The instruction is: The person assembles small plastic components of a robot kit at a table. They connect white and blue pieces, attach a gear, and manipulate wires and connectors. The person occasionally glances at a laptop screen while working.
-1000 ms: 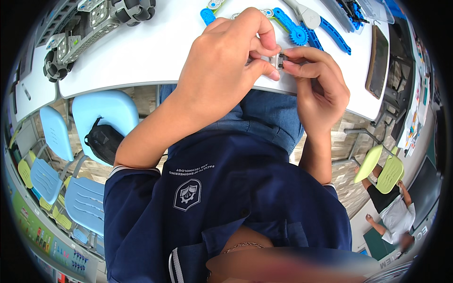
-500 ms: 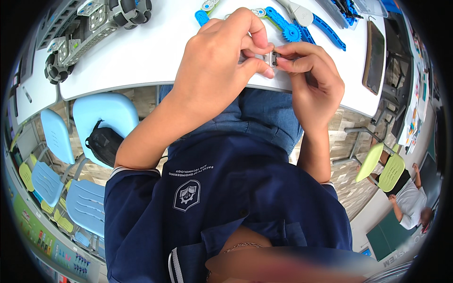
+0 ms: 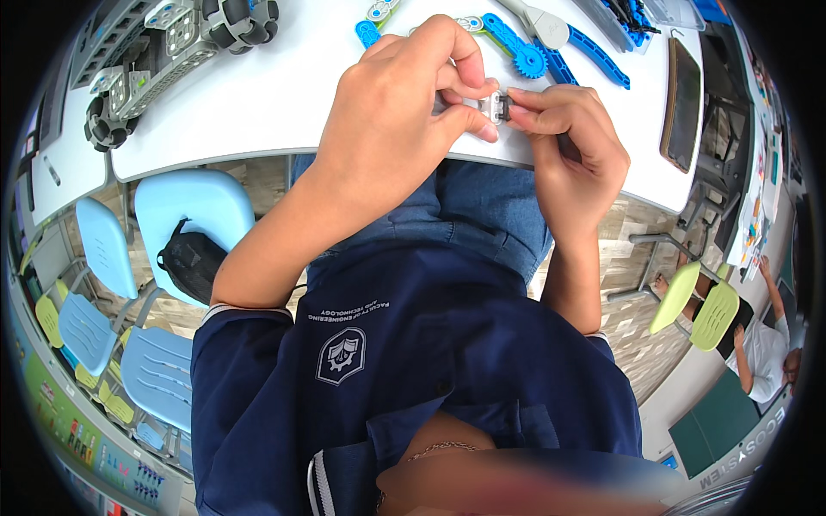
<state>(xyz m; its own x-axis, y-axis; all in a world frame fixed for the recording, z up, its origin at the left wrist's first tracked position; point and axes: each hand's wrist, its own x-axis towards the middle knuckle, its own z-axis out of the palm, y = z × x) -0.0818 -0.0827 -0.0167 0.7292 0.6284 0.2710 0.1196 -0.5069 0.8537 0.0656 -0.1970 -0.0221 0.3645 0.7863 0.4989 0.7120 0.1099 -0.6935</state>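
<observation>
Above the near edge of the white table (image 3: 232,112), my left hand (image 3: 391,107) pinches a small light-grey plastic building piece (image 3: 495,107) between thumb and fingers. Pressed against its right side is a small dark-grey connector (image 3: 504,108), gripped by the thumb and index fingertips of my right hand (image 3: 572,133). The two pieces touch; fingertips hide part of both, so I cannot tell how far they are joined. Just beyond my hands lie a blue gear (image 3: 530,61) with a blue beam and a grey piece with blue arms (image 3: 598,56).
A grey wheeled robot build (image 3: 163,64) stands at the table's far left. A dark phone (image 3: 681,103) lies near the right edge, below a bin of blue parts (image 3: 632,21). Light-blue chairs (image 3: 191,193) are to the left, one bearing a black pouch (image 3: 191,262). Another person (image 3: 761,353) sits far right.
My right fingertips have shifted slightly down and right, so more of the dark connector shows. My left hand stays nearly still. The other person at far right has moved their arms.
</observation>
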